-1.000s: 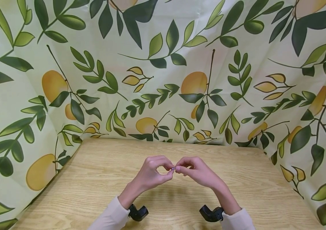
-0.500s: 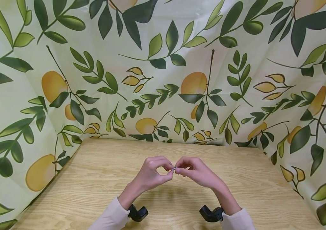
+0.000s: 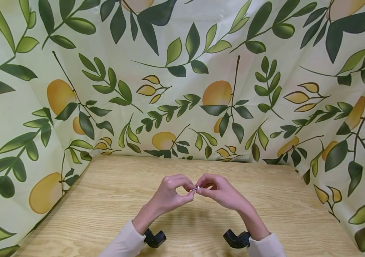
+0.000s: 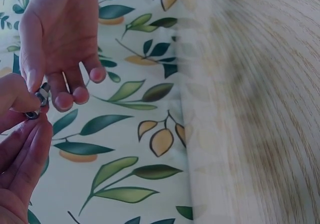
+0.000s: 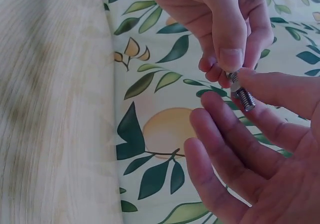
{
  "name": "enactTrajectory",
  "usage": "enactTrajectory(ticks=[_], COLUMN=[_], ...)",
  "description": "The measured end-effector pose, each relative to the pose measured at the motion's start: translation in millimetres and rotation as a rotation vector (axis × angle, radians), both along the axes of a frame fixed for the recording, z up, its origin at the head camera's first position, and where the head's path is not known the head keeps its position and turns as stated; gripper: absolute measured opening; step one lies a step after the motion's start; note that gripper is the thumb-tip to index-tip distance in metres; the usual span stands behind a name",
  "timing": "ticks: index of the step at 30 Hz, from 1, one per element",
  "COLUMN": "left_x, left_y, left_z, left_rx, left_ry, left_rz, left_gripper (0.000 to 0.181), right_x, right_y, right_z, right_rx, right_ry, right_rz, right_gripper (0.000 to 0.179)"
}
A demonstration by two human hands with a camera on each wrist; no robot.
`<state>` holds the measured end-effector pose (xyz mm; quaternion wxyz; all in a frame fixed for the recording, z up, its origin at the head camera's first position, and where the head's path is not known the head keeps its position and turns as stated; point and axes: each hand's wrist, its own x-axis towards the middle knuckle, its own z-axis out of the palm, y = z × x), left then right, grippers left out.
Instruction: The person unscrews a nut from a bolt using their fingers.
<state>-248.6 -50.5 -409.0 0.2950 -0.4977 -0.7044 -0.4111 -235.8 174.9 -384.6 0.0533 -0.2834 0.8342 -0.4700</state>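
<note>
Both hands meet low in the centre of the head view, raised a little above the wooden desk (image 3: pixel 111 200). The left hand (image 3: pixel 169 195) has its thumb and forefinger curled into a ring, pinching one end of a small threaded metal bolt (image 3: pixel 196 188). The right hand (image 3: pixel 221 192) comes in from the right of the frame, and its thumb and forefinger pinch the other end of the same bolt; its other fingers are loosely curled behind.

In the right wrist view the bolt (image 5: pixel 243 95) shows in the upper right of the frame, its threaded shank sticking out between fingertips, with something round and metallic sitting on it; whether that is a nut or the bolt's own head I cannot tell. In the left wrist view the bolt (image 4: pixel 40 100) is at the left edge, mostly covered by fingers (image 4: pixel 64 100).

Pale sleeves (image 3: pixel 125 242) show at the bottom of the head view. A cloth printed with leaves and lemons (image 3: pixel 182 78) hangs behind the desk and drapes down both sides.
</note>
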Motion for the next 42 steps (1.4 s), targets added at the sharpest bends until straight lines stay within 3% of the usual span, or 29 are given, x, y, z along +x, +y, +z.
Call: enactTrajectory(ticks=[19, 26, 34, 42], left_x=[-1.5, -2.0, -1.5, -1.4], left_y=[0.3, 0.3, 0.9, 0.0], left_z=[-0.3, -0.9, -0.5, -0.1], left_rx=[0.003, 0.002, 0.006, 0.011], left_ry=[0.021, 0.02, 0.028, 0.021], left_rz=[0.012, 0.005, 0.011, -0.003], left_gripper=[0.018, 0.005, 0.016, 0.009], right_x=[0.6, 1.7, -0.4, 2.4], right_y=[0.8, -0.5, 1.0, -0.1], right_z=[-0.2, 1.8, 1.2, 2.0], right_rx=[0.017, -0.003, 0.005, 0.007], right_ry=[0.009, -0.002, 0.011, 0.011], right_rz=[0.01, 0.014, 0.023, -0.012], right_gripper=[0.019, 0.015, 0.021, 0.019])
